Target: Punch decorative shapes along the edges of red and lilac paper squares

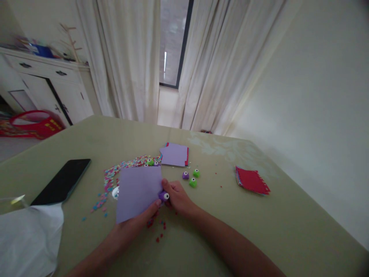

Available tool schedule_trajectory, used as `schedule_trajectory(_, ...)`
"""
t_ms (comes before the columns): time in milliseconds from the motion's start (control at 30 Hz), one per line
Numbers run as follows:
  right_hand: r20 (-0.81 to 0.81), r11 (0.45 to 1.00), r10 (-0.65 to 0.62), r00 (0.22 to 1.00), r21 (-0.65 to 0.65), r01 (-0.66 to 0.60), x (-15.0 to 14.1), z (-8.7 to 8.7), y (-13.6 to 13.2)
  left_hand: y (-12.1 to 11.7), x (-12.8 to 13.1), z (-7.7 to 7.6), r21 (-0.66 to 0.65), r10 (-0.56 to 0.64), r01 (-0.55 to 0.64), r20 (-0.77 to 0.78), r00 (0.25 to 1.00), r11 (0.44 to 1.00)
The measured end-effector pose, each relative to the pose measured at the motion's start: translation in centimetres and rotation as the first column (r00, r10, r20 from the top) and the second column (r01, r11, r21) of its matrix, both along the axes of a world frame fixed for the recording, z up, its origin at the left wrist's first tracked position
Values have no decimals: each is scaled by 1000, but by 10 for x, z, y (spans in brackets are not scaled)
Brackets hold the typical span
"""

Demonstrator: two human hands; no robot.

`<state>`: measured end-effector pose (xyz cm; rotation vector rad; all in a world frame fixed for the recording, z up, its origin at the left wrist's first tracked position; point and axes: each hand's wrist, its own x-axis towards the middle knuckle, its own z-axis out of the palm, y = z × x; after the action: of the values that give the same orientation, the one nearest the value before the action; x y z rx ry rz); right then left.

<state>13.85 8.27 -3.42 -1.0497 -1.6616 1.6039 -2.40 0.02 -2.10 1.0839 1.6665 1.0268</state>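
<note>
My left hand (151, 212) is closed on a sheet of purple paper (140, 190), its thumb lying on top near the lower right corner. At the sheet's right edge sits a small purple paper punch (163, 196) with a round white eye. My right hand (179, 197) is closed around this punch; some of its fingers are hidden underneath. Whether the paper is inside the punch's slot I cannot tell. Red paper bits (150, 222) lie on the table below the hands. Just beyond the right hand are another purple punch (185, 176) and two green punches (193, 182).
Behind the sheet spreads colourful confetti (115, 169), with more punches (150, 162) partly covered. A purple-topped paper stack (174, 154) lies farther back, a red stack (253, 181) with notched edges to the right. At left are a black phone (63, 181) and a white bag (29, 238).
</note>
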Motion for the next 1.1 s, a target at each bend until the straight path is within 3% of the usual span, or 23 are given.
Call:
schedule_trajectory(200, -81, 996, 91, 993, -14, -92, 5, 5, 3, 2, -5, 6, 64, 73, -65, -121, 990, 996)
schedule_trajectory(300, -116, 981, 193, 974, -11, -195, 8, 10, 5, 3, -9, 9, 159, 42, -18, -150, 988, 987)
schedule_trajectory(433, -208, 973, 188, 960, -91, -211, 8, 15, 5, 3, -11, 18, 227, -9, 47, -165, 986, 973)
schedule_trajectory(733, -242, 951, 222, 945, -162, -264, 4, 9, -1, 5, -19, 22, 205, -31, 49, -89, 996, 978)
schedule_trajectory(1000, -406, 914, 284, 869, -160, -373, 1, 19, -9, 8, -22, 27, 213, -26, 54, -131, 991, 976)
schedule_trajectory(1100, -382, 903, 277, 881, -211, -375, 2, 19, -8, 9, -20, 26, 225, -33, 67, -155, 987, 972)
